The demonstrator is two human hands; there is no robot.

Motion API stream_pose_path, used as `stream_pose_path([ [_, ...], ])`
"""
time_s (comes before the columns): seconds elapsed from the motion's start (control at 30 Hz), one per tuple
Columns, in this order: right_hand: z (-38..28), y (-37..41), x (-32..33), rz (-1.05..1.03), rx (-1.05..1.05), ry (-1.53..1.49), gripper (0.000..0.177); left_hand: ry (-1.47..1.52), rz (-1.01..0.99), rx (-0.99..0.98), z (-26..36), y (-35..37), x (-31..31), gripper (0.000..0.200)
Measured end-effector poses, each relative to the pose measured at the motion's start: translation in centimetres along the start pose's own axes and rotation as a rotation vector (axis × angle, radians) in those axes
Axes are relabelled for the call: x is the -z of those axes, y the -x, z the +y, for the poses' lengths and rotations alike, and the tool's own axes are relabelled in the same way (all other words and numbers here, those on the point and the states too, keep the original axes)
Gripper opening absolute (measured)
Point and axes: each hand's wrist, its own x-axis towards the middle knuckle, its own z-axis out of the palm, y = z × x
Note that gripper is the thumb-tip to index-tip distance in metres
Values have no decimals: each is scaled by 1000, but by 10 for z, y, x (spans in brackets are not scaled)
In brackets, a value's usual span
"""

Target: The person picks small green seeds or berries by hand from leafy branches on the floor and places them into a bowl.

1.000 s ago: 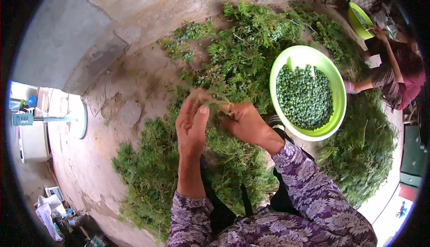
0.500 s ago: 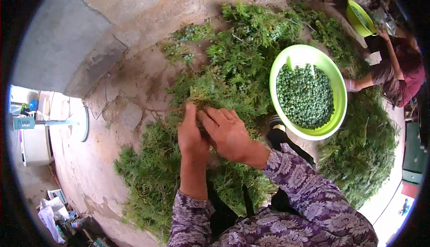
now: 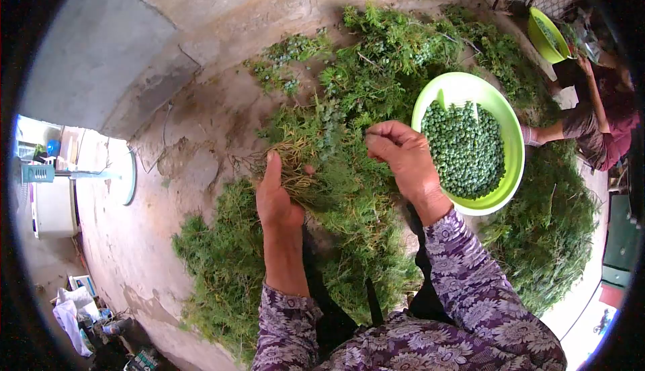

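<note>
My left hand (image 3: pixel 277 196) grips a bunch of green sprigs (image 3: pixel 314 164) with pale, dry stem ends, held over the heap of greenery (image 3: pixel 376 89) on the ground. My right hand (image 3: pixel 402 157) is raised to the right of the bunch, fingers curled shut; whether it holds berries I cannot tell. It hovers just left of a lime-green bowl (image 3: pixel 454 87) filled with small green berries (image 3: pixel 467 146). Both arms wear purple flowered sleeves.
More greenery (image 3: pixel 222 257) lies piled near my knees and at the right (image 3: pixel 544 223). Another person (image 3: pixel 591 112) sits at the far right beside a second green bowl (image 3: pixel 545 33). Bare cracked concrete (image 3: pixel 168 129) spreads left; a white appliance (image 3: pixel 50 206) stands beyond it.
My right hand has left the bunch and moved up and right toward the bowl. My left hand keeps hold of the sprigs, now spread wider.
</note>
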Motion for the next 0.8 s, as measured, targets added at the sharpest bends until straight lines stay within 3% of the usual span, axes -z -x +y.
stream_pose_path([
  [0.27,6,2,-17,-123,-37,155,17,10,-96,39,-7,8,-12,28],
  [0.43,-5,10,-27,-74,17,388,35,-5,-101,14,-12,8,-12,29],
  [0.67,2,6,-27,-92,-67,359,38,7,-154,32,-11,12,-13,29],
  [0.73,14,3,-25,-113,-124,67,34,14,-157,32,-11,13,-13,29],
  [0.8,10,5,-27,-110,-163,49,33,48,-187,42,-11,13,-13,29],
])
